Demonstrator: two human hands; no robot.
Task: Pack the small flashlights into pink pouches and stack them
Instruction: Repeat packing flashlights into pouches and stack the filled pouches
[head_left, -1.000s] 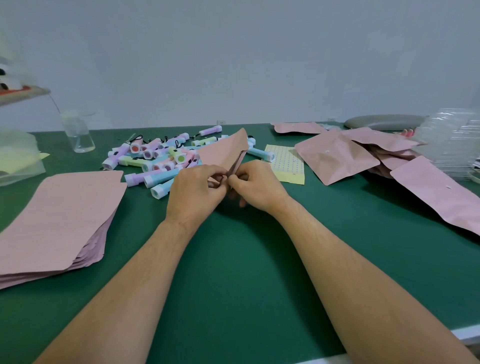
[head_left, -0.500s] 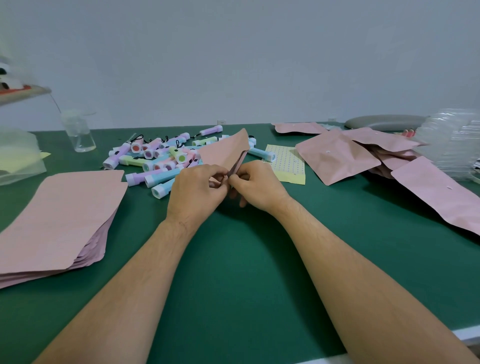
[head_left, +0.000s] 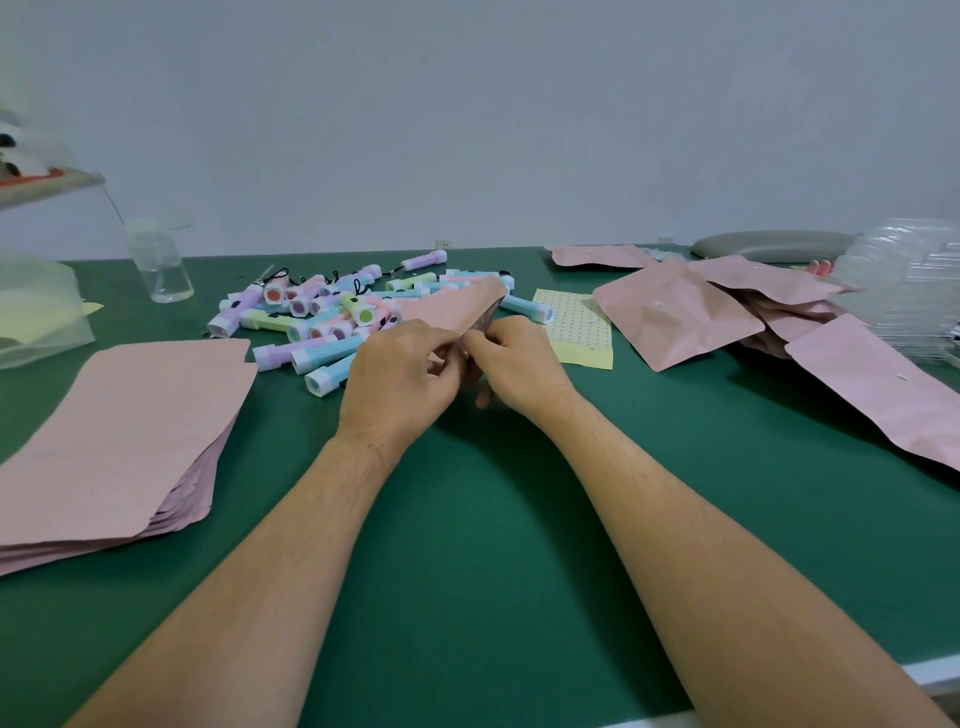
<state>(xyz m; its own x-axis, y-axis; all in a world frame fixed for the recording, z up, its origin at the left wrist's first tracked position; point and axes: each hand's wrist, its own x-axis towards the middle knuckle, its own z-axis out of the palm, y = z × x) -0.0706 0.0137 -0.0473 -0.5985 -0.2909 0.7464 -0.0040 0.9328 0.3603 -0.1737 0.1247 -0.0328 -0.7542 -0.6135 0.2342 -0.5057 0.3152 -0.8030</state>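
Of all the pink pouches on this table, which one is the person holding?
The pouch before the flashlight pile, pinched by the left hand and right hand. The others lie in the flat stack and the loose heap.

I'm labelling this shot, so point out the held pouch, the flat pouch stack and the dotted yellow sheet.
Held pink pouch (head_left: 447, 310), head view: flat face.
Flat pink pouch stack (head_left: 122, 431), head view: top pouch.
Dotted yellow sheet (head_left: 576, 327), head view: centre.
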